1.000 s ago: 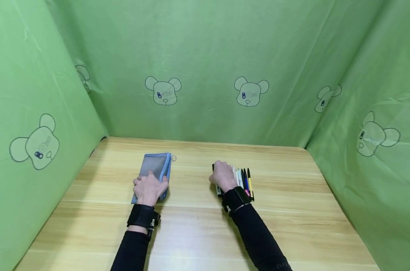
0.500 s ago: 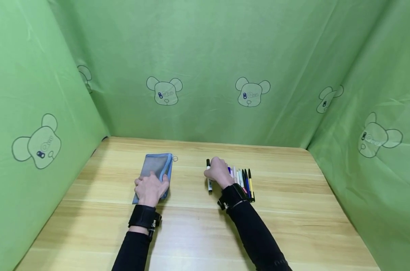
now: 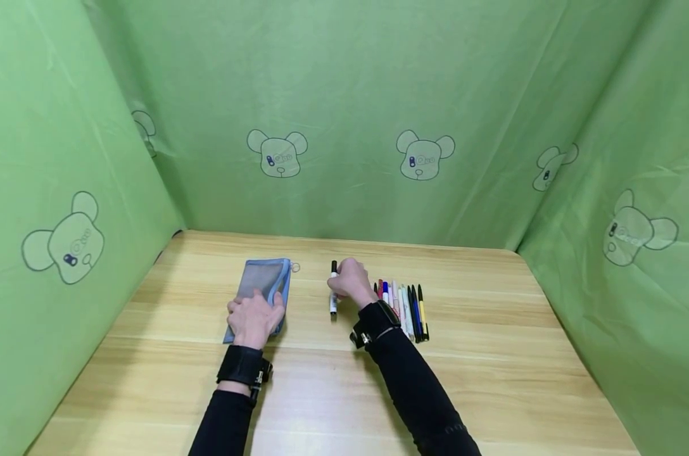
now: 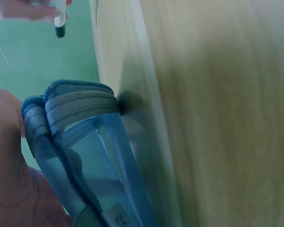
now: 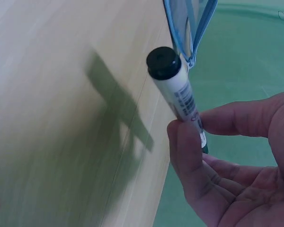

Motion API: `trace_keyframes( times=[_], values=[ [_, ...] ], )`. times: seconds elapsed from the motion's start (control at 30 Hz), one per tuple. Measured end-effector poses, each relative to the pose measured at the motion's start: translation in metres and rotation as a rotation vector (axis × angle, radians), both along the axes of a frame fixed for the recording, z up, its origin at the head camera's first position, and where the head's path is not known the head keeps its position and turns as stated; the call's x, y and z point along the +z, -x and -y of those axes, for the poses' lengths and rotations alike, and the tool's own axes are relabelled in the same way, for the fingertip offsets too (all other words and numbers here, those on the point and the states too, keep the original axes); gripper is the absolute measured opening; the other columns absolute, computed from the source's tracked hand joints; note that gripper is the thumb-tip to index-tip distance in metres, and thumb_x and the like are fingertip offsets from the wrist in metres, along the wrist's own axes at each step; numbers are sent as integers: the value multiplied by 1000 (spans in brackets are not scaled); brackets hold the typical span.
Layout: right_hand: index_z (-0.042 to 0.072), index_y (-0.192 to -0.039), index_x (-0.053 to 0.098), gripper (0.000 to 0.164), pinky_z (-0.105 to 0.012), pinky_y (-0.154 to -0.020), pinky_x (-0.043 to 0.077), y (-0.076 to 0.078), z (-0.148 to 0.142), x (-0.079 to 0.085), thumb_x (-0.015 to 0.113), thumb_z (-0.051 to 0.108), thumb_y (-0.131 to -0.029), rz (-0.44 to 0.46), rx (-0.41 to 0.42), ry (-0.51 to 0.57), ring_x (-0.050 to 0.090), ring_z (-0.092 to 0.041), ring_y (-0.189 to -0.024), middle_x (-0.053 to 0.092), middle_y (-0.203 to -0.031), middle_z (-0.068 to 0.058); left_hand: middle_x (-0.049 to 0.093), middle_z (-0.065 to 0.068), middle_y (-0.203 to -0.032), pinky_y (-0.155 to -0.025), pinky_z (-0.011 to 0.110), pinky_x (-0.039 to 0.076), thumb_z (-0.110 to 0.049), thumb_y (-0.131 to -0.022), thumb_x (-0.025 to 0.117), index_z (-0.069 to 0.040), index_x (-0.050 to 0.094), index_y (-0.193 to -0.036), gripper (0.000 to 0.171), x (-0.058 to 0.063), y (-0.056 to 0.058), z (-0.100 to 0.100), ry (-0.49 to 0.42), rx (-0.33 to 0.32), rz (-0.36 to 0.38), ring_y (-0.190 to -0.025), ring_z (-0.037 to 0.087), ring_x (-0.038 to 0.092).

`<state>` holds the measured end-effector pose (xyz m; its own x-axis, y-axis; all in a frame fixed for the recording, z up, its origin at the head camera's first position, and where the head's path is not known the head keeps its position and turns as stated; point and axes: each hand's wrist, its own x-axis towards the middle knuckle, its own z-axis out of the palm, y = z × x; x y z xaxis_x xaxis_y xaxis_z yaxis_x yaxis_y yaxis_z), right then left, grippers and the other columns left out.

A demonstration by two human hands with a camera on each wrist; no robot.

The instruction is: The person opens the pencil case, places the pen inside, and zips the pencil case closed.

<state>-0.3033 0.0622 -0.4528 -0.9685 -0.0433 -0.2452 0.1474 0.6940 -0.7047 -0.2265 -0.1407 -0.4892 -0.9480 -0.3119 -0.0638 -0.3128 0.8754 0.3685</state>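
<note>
A blue mesh zip pouch (image 3: 265,272) lies on the left of the table, its zipped mouth gaping along the right side. Across it lies the left hand (image 3: 252,320), gripping it with the fingers at the left edge and the thumb by the zip. The left wrist view shows the see-through pouch (image 4: 92,156) close up. A white marker (image 3: 334,306) with black ends is pinched between thumb and fingers of the right hand (image 3: 351,280). In the right wrist view the marker (image 5: 175,94) is above the table, its barcode showing.
A row of several pens (image 3: 404,310) lies side by side on the wooden table (image 3: 493,354), right of the right hand and partly hidden by its wrist. Green cloth walls (image 3: 344,202) with printed bear heads close off the back and sides.
The right hand has moved left from the pen row, bringing the marker toward the pouch and uncovering red and purple pens. The left hand stays on the pouch.
</note>
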Motion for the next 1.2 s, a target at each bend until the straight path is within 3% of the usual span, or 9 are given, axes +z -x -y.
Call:
trace_keyframes(
  times=[0.13, 0.37, 0.57, 0.73, 1.0, 1.2],
  values=[
    [14, -59, 41, 36, -43, -74, 64, 2, 12, 1, 64, -2, -81, 15, 2, 57, 77, -34, -73, 61, -60, -4, 47, 53, -127, -78, 66, 51, -52, -100, 34, 9, 51, -138, 73, 0, -1, 0, 4, -5, 5, -113, 62, 50],
    [13, -63, 42, 34, -42, -72, 64, 6, 31, -1, 65, -2, -83, 28, 11, 131, 78, -34, -75, 66, -68, -8, 47, 53, -126, -79, 65, 51, -53, -100, 33, 9, 51, -136, 74, 0, -1, 0, 6, 8, 9, -113, 62, 49],
    [6, -72, 54, 18, -43, -72, 64, 8, 43, -3, 68, -2, -81, 40, -2, 163, 71, -22, -55, 67, -68, -9, 46, 54, -127, -79, 66, 51, -53, -100, 34, 10, 51, -136, 74, 1, -1, 0, 10, 6, 12, -114, 63, 49],
    [1, -83, 64, 5, -38, -70, 64, 8, 52, -6, 69, -1, -81, 67, 9, 156, 66, -15, -51, 69, -70, -10, 47, 53, -126, -79, 66, 51, -53, -100, 34, 10, 51, -135, 74, 1, -1, 0, 9, 5, 9, -114, 62, 49],
    [-4, -95, 67, 15, -34, -66, 63, 3, 64, -9, 68, -3, -80, 94, 31, 200, 69, -18, -54, 70, -79, -14, 47, 53, -126, -79, 65, 51, -54, -100, 35, 10, 52, -132, 74, 1, -2, 0, 3, 0, 4, -114, 61, 49],
    [-3, -90, 67, 9, -33, -64, 63, 0, 71, -13, 66, -3, -81, 100, 66, 232, 72, -21, -56, 70, -70, -11, 47, 53, -126, -80, 65, 51, -54, -99, 35, 10, 52, -133, 74, 1, -3, -2, 10, 5, -2, -114, 61, 49]
  ],
)
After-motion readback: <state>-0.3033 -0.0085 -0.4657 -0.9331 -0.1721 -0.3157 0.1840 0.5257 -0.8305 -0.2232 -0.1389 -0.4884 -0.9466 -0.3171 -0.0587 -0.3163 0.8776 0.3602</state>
